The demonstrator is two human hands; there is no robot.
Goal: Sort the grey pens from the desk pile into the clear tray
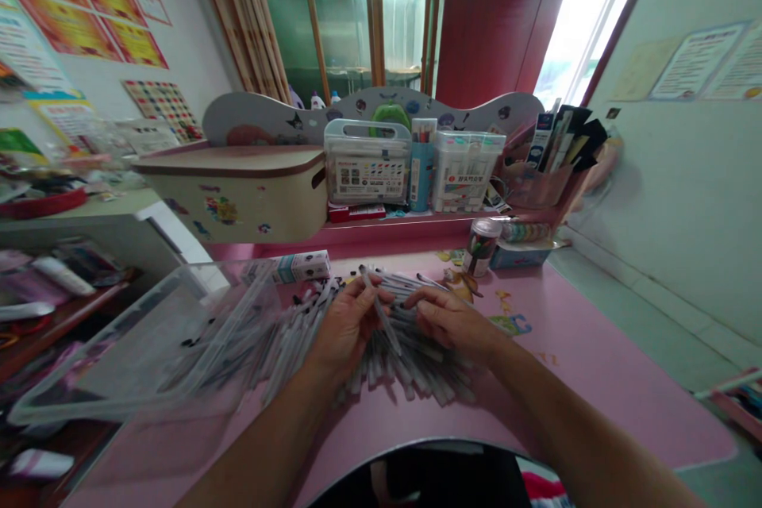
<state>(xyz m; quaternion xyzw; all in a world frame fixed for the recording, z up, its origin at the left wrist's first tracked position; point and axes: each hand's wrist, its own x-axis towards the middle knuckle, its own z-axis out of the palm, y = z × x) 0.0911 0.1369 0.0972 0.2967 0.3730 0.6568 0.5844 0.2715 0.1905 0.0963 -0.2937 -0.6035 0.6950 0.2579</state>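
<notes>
evidently, the left hand [350, 319] is clamped on a pale pen [387, 325], its long axis slanting down rightward above the pile [432, 385]; the right hand [441, 317], farther off, is curled, its grip indeterminable.

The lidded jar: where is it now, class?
In the head view, the jar stands right of centre, beyond the right hand, left of the blue box.

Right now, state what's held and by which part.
The left hand holds a pen near its dark upper end; whether the right hand holds anything cannot be told.
</notes>
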